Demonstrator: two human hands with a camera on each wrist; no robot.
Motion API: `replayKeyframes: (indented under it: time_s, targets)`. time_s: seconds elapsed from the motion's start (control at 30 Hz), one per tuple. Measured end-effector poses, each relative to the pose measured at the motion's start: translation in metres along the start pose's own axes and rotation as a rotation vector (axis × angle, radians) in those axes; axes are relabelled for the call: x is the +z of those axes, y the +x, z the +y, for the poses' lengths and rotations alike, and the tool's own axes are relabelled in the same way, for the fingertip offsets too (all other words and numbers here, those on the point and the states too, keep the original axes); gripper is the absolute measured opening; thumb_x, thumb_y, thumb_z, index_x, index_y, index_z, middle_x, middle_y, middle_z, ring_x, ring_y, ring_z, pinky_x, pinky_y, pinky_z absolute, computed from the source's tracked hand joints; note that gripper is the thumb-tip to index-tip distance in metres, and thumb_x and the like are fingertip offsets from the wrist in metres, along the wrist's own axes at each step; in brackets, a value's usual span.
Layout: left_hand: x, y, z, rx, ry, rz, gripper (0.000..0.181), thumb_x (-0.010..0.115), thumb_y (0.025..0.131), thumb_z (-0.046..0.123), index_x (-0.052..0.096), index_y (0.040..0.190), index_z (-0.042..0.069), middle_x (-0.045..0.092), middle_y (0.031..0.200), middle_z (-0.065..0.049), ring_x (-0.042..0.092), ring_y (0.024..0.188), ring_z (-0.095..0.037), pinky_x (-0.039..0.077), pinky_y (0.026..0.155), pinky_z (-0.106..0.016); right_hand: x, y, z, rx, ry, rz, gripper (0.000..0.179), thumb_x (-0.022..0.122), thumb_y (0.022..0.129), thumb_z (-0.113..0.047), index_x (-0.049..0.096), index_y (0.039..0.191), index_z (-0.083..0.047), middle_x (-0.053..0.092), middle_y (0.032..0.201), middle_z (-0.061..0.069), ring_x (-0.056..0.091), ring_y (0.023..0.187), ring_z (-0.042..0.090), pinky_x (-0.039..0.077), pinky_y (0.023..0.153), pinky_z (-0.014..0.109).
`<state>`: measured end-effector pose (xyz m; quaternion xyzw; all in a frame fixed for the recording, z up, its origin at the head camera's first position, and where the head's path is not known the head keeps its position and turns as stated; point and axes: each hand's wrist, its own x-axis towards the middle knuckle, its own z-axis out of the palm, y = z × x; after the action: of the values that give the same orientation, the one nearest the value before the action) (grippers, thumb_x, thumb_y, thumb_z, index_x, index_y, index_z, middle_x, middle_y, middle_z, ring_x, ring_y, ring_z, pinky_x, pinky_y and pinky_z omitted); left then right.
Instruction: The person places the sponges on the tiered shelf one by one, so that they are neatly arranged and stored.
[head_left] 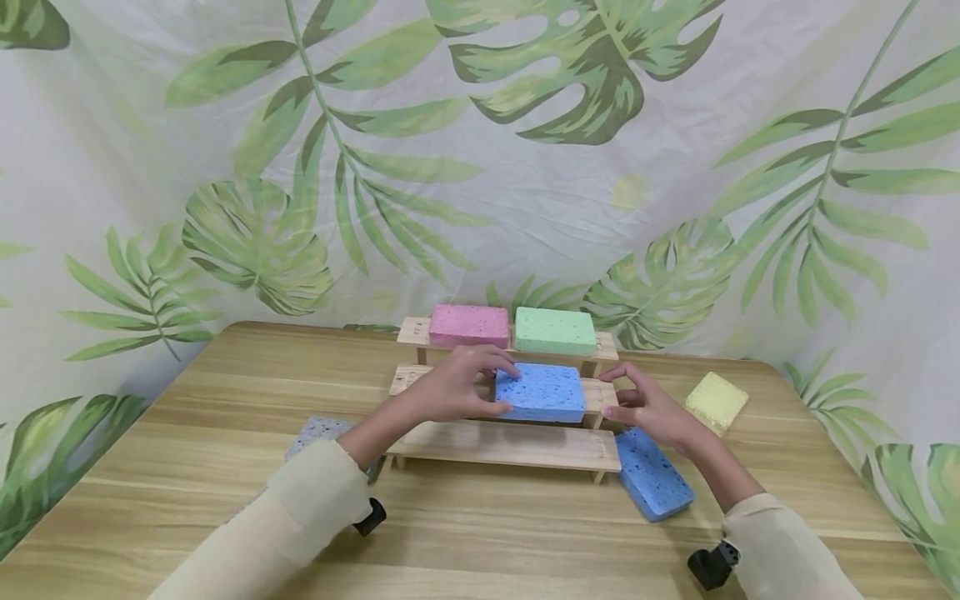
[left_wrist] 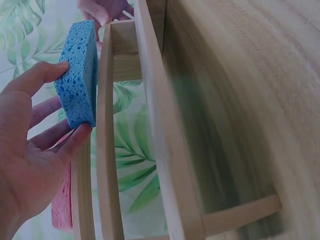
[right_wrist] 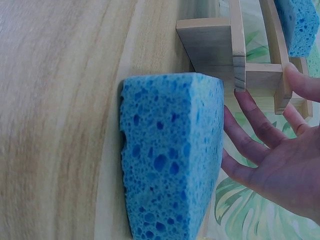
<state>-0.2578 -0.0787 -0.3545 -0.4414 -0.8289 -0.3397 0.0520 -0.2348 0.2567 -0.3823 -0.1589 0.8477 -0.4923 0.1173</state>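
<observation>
With thumb and fingers my left hand (head_left: 459, 385) grips a blue sponge (head_left: 542, 392) by its left end, at the middle tier of a three-tier wooden stand (head_left: 495, 443). In the left wrist view the sponge (left_wrist: 79, 75) overlaps the edge of a shelf, thumb on one side and fingertips along the other. My right hand (head_left: 651, 408) is at the right end of the middle tier, thumb and index finger on either side of the board end. Its fingers (right_wrist: 257, 117) spread beside the lower boards in the right wrist view.
A pink sponge (head_left: 469, 325) and a green sponge (head_left: 555, 331) lie on the top tier. Another blue sponge (head_left: 654, 475) rests on the table (head_left: 525, 542) right of the stand, with a yellow sponge (head_left: 716, 402) behind it. A grey sponge (head_left: 318, 432) lies left, partly hidden by my left arm.
</observation>
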Motion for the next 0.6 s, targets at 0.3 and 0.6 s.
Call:
replayKeyframes:
  time_s: [0.3,0.6]
  targets:
    - [0.009,0.01,0.005,0.007,0.03,0.005,0.035,0.086,0.084,0.015,0.075,0.113,0.0,0.07,0.126,-0.017,0.066,0.117,-0.031,0.056,0.095,-0.041,0.0,-0.001,-0.001,-0.003,-0.002,-0.002,0.046,0.064,0.102,-0.009,0.041,0.14,-0.001,0.065,0.123,0.028,0.068,0.108,0.035,0.052,0.094,0.053]
    - [0.015,0.013,0.004,-0.009,0.058,-0.029,0.035,0.085,0.086,0.016,0.074,0.114,0.0,0.07,0.125,-0.016,0.065,0.118,-0.029,0.053,0.099,-0.039,0.0,-0.001,-0.002,-0.005,-0.001,0.004,0.046,0.065,0.101,-0.009,0.042,0.14,0.0,0.069,0.111,0.022,0.068,0.102,0.033,0.053,0.089,0.049]
